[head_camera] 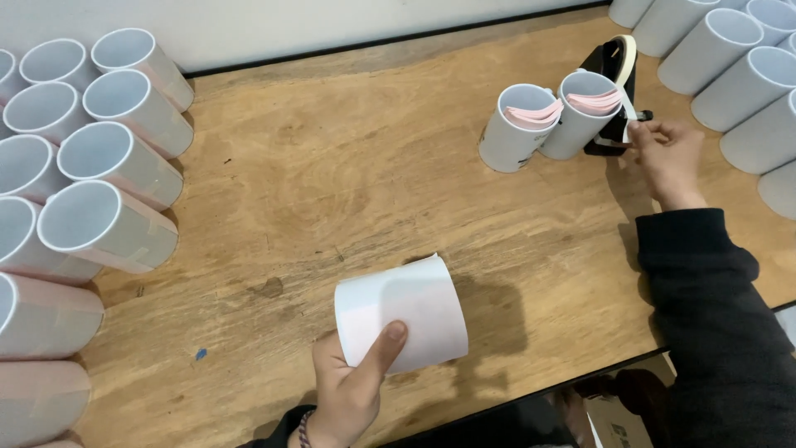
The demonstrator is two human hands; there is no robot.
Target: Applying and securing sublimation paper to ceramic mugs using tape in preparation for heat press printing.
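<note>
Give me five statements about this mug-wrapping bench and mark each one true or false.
1. The left hand holds a mug wrapped in a white sheet. True.
2. The right hand rests flat on the wooden table, away from everything. False: it reaches to the black tape dispenser and pinches the tape end.
3. The two mugs beside the dispenser are empty. False: each holds curled pink sheets.
4. Mugs lie grouped at both the left and right edges of the table. True.
5. The right arm wears a white sleeve. False: the sleeve is dark.
</note>
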